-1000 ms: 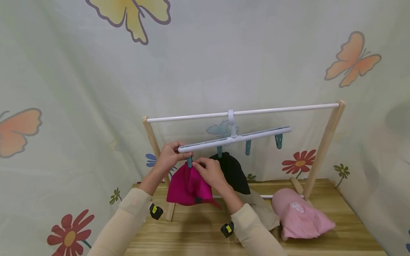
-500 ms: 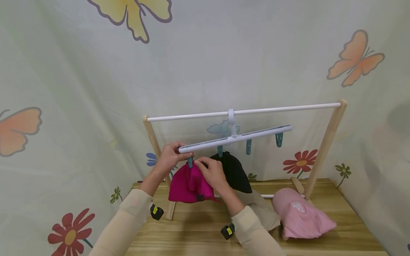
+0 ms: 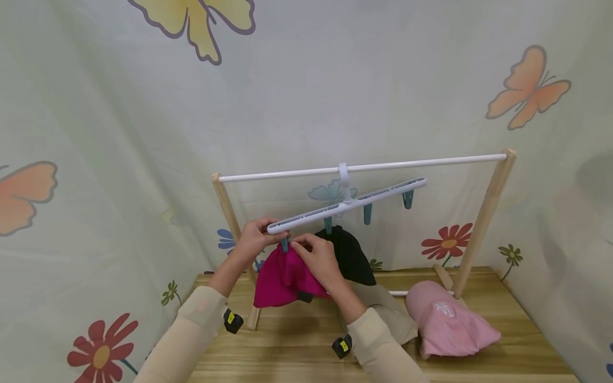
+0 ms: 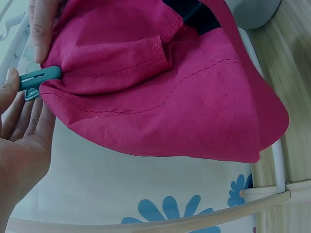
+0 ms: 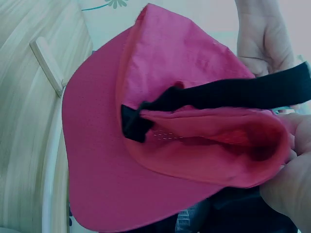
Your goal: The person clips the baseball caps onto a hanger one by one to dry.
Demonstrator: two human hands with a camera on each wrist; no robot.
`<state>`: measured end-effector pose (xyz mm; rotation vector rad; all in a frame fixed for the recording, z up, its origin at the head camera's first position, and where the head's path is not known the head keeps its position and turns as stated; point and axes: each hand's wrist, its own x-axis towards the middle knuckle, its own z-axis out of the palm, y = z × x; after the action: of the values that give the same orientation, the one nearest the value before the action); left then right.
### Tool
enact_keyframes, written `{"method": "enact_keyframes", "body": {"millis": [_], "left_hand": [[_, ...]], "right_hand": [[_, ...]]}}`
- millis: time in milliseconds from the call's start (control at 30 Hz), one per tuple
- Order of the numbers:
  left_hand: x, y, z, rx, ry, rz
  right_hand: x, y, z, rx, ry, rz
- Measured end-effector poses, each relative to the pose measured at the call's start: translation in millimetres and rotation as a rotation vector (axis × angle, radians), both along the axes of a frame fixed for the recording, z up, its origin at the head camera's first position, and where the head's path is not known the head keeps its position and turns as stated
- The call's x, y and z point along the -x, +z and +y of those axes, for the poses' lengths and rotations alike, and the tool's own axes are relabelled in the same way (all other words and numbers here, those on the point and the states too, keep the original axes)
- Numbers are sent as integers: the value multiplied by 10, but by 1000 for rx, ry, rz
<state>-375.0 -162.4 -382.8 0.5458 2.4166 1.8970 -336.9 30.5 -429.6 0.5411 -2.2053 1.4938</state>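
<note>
magenta cap (image 3: 274, 282) sits partly in a teal clip (image 4: 51, 73), hands (image 3: 251, 241) (image 3: 321, 259) pinching clip (left) and cap (right).

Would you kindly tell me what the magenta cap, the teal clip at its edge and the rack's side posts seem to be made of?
Magenta cap: matte fabric, fibre uncertain, judging by its soft folds, stitched seams and tiny dots.
Teal clip: probably smooth moulded plastic, given its even colour and slotted body.
Side posts: likely wood with a matte finish, from the pale tan colour.
</note>
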Motion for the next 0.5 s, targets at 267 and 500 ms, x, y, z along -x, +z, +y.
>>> {"method": "enact_keyframes", "body": {"millis": [267, 500], "left_hand": [[21, -64, -10, 17, -5, -5], [8, -91, 7, 15, -7, -18]], "right_hand": [[-21, -8, 27, -12, 0, -9], [-34, -50, 70, -13, -3, 7]]}}
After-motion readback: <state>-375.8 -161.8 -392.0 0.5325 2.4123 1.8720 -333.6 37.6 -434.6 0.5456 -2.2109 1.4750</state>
